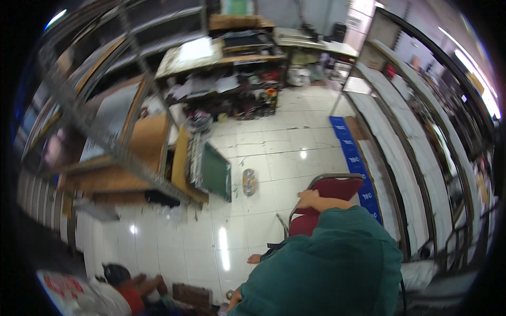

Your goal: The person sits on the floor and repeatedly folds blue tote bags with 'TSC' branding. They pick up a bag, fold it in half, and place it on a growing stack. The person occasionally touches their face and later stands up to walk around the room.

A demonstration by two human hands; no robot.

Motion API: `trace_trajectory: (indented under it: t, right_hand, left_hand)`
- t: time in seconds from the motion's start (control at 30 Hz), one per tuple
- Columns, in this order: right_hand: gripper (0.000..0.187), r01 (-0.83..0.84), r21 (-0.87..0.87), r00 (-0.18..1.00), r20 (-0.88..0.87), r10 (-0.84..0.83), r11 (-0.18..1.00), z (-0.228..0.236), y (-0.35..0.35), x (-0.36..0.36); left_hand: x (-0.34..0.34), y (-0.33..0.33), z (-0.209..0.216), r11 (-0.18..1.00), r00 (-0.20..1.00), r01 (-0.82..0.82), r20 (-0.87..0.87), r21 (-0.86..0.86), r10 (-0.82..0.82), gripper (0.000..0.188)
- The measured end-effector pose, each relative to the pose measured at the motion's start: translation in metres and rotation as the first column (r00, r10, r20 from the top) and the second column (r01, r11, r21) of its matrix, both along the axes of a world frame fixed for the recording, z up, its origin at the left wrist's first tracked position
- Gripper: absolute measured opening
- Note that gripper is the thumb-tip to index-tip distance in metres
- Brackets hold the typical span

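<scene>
A folding chair with a dark red back (337,188) and a dark metal frame stands just in front of me. On the left edge of its backrest lies my right hand (307,199), its fingers bent round the frame. My green sleeve hides much of the red seat (303,225). Low in the picture, my left hand (235,300) shows only as a bit of skin beside the green cloth. A small round thing (230,294) is next to it; whether I hold it is hidden. My bare foot (254,258) is on the tiles.
Metal shelving (79,118) fills the left, with green-faced panels (213,171) leaning by it. An oblong patterned thing (249,182) lies on the floor. Long racks (392,131) and a blue printed strip (350,150) line the right. Another person's limbs (150,284) show lower left.
</scene>
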State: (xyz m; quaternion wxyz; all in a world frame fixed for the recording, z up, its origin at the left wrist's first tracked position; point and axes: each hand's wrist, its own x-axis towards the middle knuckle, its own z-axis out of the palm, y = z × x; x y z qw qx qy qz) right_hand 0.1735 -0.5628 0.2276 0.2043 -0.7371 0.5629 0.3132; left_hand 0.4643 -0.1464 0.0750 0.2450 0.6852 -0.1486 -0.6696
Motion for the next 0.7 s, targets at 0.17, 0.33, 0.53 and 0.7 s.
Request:
trace_trajectory:
  t: [0.17, 0.33, 0.53, 0.7]
  right_hand:
    - [0.071, 0.039, -0.027, 0.942, 0.333, -0.028, 0.999, -0.095, 0.03, -0.026]
    - [0.073, 0.123, 0.209, 0.827, 0.519, -0.216, 0.97, -0.115, 0.041, 0.014]
    - [0.069, 0.264, 0.09, 0.738, 0.622, -0.262, 0.96, -0.072, 0.071, 0.028]
    - [0.062, 0.383, 0.033, 0.645, 0.706, -0.292, 0.923, -0.064, 0.086, 0.019]
  left_hand:
    - [0.04, -0.08, 0.001, 0.954, 0.958, 0.284, 0.066, -0.095, -0.279, 0.051]
    - [0.089, -0.126, 0.003, 0.892, 0.893, 0.437, 0.175, -0.118, -0.415, 0.049]
    - [0.162, -0.189, -0.013, 0.816, 0.782, 0.575, 0.329, -0.053, -0.529, 0.048]
    - [0.198, -0.238, -0.035, 0.709, 0.628, 0.697, 0.39, 0.103, -0.674, 0.046]
